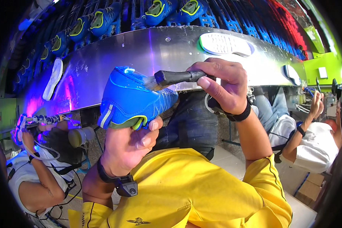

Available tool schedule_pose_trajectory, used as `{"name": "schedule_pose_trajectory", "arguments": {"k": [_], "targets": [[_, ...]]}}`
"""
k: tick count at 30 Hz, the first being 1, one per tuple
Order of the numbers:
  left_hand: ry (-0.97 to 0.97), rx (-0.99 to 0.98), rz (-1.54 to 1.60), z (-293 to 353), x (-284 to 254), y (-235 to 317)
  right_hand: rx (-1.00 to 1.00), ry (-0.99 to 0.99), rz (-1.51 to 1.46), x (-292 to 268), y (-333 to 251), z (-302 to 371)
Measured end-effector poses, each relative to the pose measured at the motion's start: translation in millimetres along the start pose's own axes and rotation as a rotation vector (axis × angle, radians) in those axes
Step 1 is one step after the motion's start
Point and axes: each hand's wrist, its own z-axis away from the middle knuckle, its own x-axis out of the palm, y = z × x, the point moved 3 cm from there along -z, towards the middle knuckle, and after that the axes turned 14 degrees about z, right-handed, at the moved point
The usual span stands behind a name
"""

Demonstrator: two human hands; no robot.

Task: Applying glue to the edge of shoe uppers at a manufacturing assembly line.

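Note:
My left hand (131, 146) grips a blue shoe upper (131, 97) from below, with its underside turned up and its heel toward me. The collar, edged in yellow-green, faces down by my fingers, and some of them are hidden inside or behind it. A wet, glossy film shows along the upturned bottom edge. Between the thumb and fingers of my right hand (224, 83) is a black-handled brush (178, 77). Its pale bristles touch or nearly touch the shoe's bottom edge; I cannot tell which.
A metal bench (133, 49) curves ahead, with white soles on it, one at left (53, 79) and one at right (226, 44). Beyond it, several blue shoes (155, 9) sit on a rack. Co-workers in white sit at left (34, 178) and right (315, 144).

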Motion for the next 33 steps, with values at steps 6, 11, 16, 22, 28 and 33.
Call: {"name": "schedule_pose_trajectory", "arguments": {"k": [6, 11, 16, 22, 28, 33], "targets": [[-0.040, -0.035, 0.045, -2.3, -1.4, -1.6, 0.045, -0.024, 0.024, 2.2, 9.6, 15.5], [-0.089, -0.036, 0.035, -8.1, -9.6, 2.8, 0.136, -0.072, 0.098, -1.4, 16.3, 22.1], [-0.171, 0.164, -0.153, -18.7, -13.7, 4.7, 0.209, -0.001, 0.051, -1.1, 13.9, 22.8], [-0.367, 0.063, -0.190, -50.1, -33.4, 37.6, 0.485, -0.016, 0.201, 18.4, 19.5, 14.6], [-0.417, 0.151, -0.255, -65.3, -27.8, 64.7, 0.279, -0.071, 0.268, 14.1, -26.9, 20.2], [-0.284, 0.551, -0.700, -79.8, 16.4, 104.1, 0.490, 0.247, 0.071, 8.8, 13.3, 31.0]]}}
